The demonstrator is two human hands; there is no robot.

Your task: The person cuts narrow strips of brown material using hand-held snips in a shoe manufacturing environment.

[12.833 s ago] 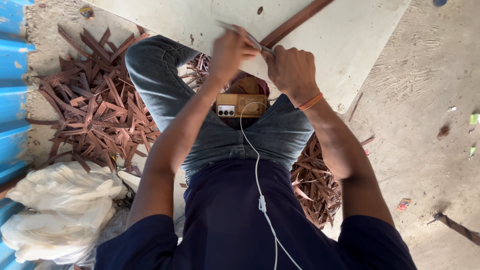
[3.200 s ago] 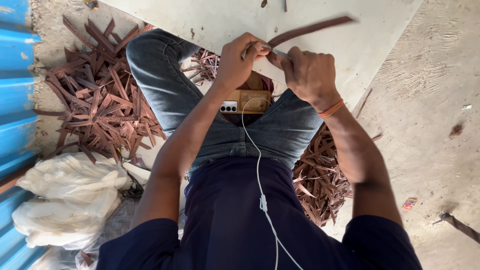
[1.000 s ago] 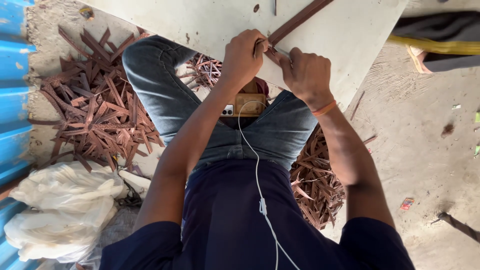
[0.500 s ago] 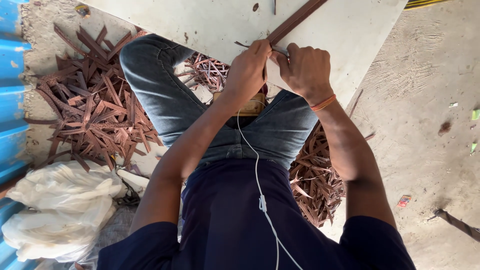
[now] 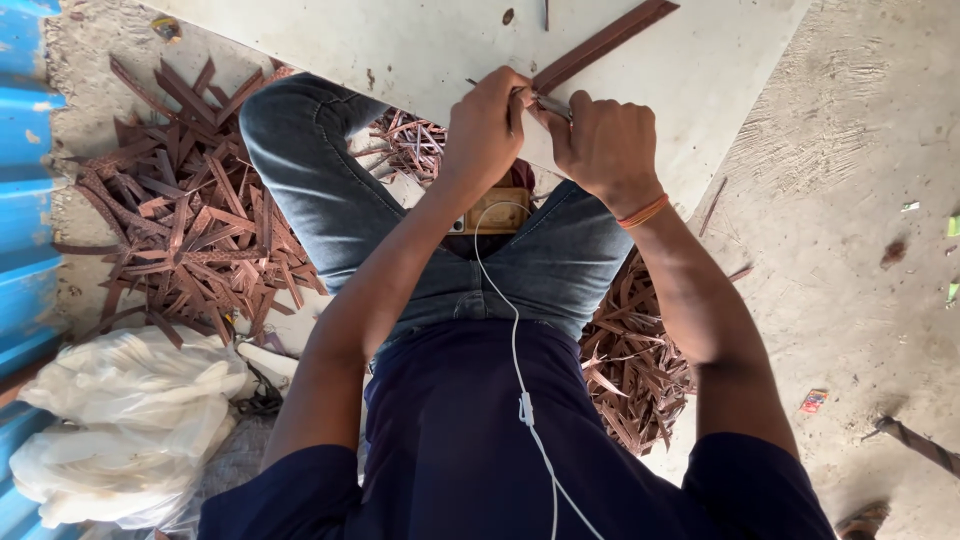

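Observation:
I sit on the ground with my knees bent. My left hand [image 5: 487, 125] and my right hand [image 5: 603, 145] meet over a white board [image 5: 420, 40]. Both grip the near end of a long brown strip [image 5: 605, 42] that runs up and to the right across the board. A thin metal blade shows between my hands, on the right hand's side; which hand holds it I cannot tell. A phone [image 5: 497, 212] lies in my lap with a white cable [image 5: 520, 400] running down my shirt.
A heap of cut brown strips [image 5: 190, 235] lies left of my leg, and another pile [image 5: 630, 365] right of my thigh. White plastic bags [image 5: 120, 420] sit at lower left beside a blue corrugated sheet [image 5: 25, 190]. Bare concrete floor [image 5: 850, 180] spreads to the right.
My hands stay joined at the strip's near end, shifting only slightly. The phone is more hidden behind my wrists. A person's dark clothing seen at the top right a second ago has gone.

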